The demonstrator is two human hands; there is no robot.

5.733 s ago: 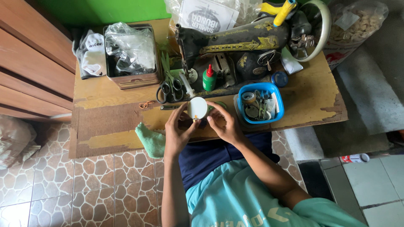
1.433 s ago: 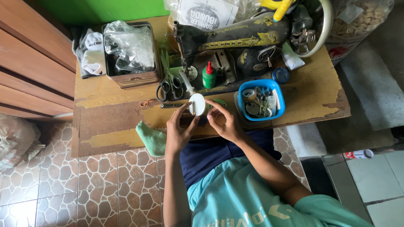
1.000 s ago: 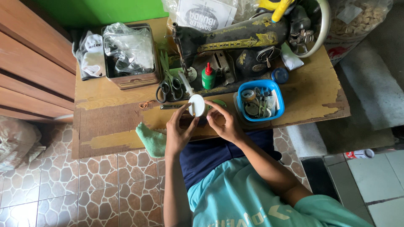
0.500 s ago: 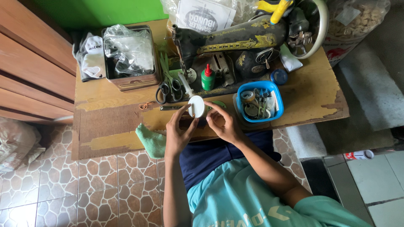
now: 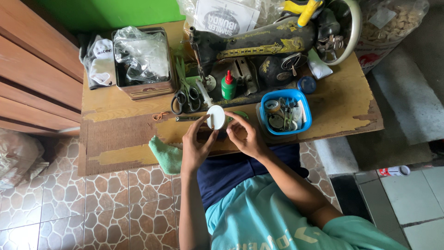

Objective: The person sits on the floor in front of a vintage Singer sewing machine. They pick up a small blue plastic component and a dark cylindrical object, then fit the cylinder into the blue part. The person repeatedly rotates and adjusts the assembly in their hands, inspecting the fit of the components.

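Both of my hands hold a small round white container (image 5: 216, 117) over the near edge of a worn wooden table (image 5: 120, 134). My left hand (image 5: 196, 144) grips it from the left and below, fingers curled up around its side. From the right, my right hand (image 5: 245, 135) pinches its rim with fingertips. Just behind the container stands an old black sewing machine (image 5: 259, 46). A green cloth (image 5: 167, 155) hangs off the table edge beside my left wrist.
A blue plastic tub (image 5: 285, 111) of bobbins and small parts sits right of my hands. Scissors (image 5: 186, 95), a green bottle with a red cap (image 5: 228, 85) and a metal tin (image 5: 143, 62) stuffed with plastic bags lie behind. Wooden drawers (image 5: 32, 78) stand at left; tiled floor below.
My hands and the white container have stayed in nearly the same place; only the fingers shift slightly around it.
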